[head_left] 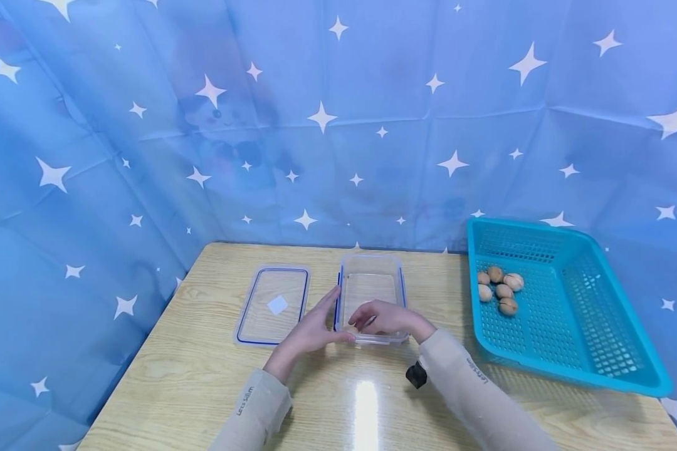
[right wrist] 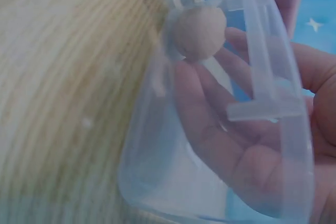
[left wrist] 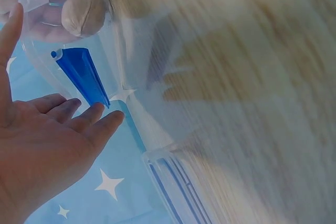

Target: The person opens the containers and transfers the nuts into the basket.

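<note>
A transparent plastic food container [head_left: 372,256] with blue side clips stands uncovered on the table. My left hand [head_left: 314,329] lies along its left side, fingers extended and thumb at the front corner. Inside the container, my right hand [head_left: 386,317] reaches down with bent fingers. At its fingertips is a walnut [right wrist: 199,32], pinched low in the front left corner. The left wrist view shows this walnut [left wrist: 84,13] through the container wall, with the right fingers behind it. A blue clip [left wrist: 84,74] hangs close to the left fingertips [left wrist: 116,119].
Left of the container lies its transparent lid [head_left: 254,322] with a blue seal and a white label. A turquoise basket [head_left: 564,319] on the right holds several walnuts [head_left: 504,291] at its left side. A blue curtain [head_left: 372,144] with white stars hangs behind the wooden table [head_left: 186,376].
</note>
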{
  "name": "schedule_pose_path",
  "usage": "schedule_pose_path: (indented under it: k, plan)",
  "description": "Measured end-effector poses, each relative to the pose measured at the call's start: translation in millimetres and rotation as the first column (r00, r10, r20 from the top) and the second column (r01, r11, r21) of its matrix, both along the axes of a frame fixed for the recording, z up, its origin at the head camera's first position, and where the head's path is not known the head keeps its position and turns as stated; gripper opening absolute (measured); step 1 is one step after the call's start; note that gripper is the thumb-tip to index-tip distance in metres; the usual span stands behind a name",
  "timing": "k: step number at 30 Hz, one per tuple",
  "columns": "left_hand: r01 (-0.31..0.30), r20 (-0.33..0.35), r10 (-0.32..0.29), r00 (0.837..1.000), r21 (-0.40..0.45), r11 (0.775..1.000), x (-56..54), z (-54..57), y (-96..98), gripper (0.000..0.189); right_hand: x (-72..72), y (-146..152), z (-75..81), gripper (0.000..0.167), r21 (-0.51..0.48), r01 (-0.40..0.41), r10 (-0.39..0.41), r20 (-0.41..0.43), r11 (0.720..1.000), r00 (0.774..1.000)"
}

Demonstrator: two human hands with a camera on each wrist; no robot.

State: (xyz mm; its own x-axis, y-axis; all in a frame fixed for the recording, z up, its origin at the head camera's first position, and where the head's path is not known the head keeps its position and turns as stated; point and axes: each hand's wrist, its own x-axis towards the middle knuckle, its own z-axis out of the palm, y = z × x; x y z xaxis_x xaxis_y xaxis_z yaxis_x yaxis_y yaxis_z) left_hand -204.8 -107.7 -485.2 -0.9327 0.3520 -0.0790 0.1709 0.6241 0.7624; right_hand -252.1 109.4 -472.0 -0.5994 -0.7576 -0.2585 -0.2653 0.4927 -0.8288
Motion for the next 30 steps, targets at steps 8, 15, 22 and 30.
schedule_pose_path:
  k: [8, 15, 22, 30]
  plan:
    - [0.003, 0.007, -0.003, 1.000, 0.014, 1.000, 1.1, -0.3, 0.2, 0.112, 0.0, -5, -15.5, 0.034, -0.054, 0.042, -0.042, -0.011, 0.998, 0.999]
    - [0.009, 0.000, -0.009, 1.000, 0.014, 1.000, 1.0, -0.1, 0.3, 0.113, 1.7, -8, -18.0, 0.030, -0.073, 0.086, -0.087, -0.018, 0.994, 0.996]
    - [0.008, 0.008, -0.008, 1.000, 0.024, 1.000, 0.5, 1.4, 0.3, 0.112, 1.2, -4, 0.5, 0.032, -0.105, 0.138, -0.143, -0.034, 0.985, 0.989]
    - [-0.004, 0.016, 0.005, 1.000, -0.013, 1.000, -0.3, -1.5, 0.3, 0.111, -8.5, 18, 36.6, 0.037, -0.137, 0.194, -0.205, -0.070, 0.971, 0.976]
